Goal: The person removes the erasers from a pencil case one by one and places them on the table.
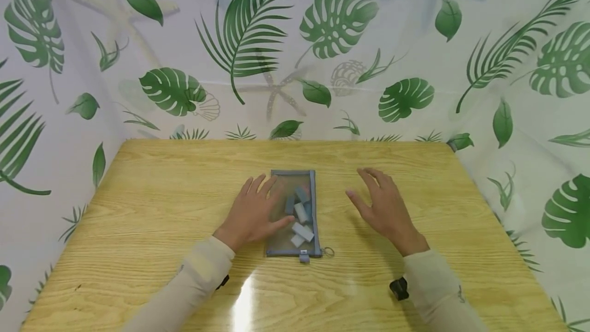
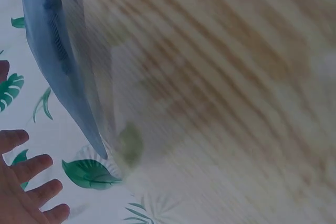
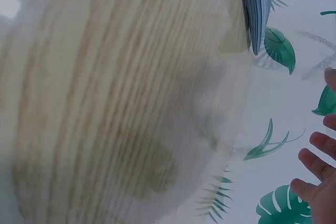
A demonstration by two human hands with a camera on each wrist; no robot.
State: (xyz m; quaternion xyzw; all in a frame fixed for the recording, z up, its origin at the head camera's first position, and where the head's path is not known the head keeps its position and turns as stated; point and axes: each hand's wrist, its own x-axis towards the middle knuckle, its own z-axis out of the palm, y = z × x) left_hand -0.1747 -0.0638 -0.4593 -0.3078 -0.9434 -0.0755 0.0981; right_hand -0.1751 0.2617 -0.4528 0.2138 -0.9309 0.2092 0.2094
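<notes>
A see-through zip pouch (image 1: 314, 199) with blue-grey edging lies flat on the table, holding several small white and blue-grey blocks (image 1: 301, 212). A metal ring (image 1: 329, 252) sticks out at its near right corner. Over the pouch's left part is my left hand (image 1: 253, 214), fingers spread; whether it touches the pouch I cannot tell. My right hand (image 1: 387, 211) hovers right of the pouch, apart from it, fingers loosely extended and holding nothing. The left wrist view shows the pouch's side (image 2: 58, 51) edge-on beyond the left fingers (image 2: 34, 167); the right wrist view catches its edge (image 3: 257, 9) too.
The wooden table (image 1: 175, 178) runs back to a pale cloth wall (image 1: 272, 111) printed with green leaves, which also closes off both sides. Dark devices (image 1: 399, 288) sit under both sleeved wrists. Light glares off the table's near part.
</notes>
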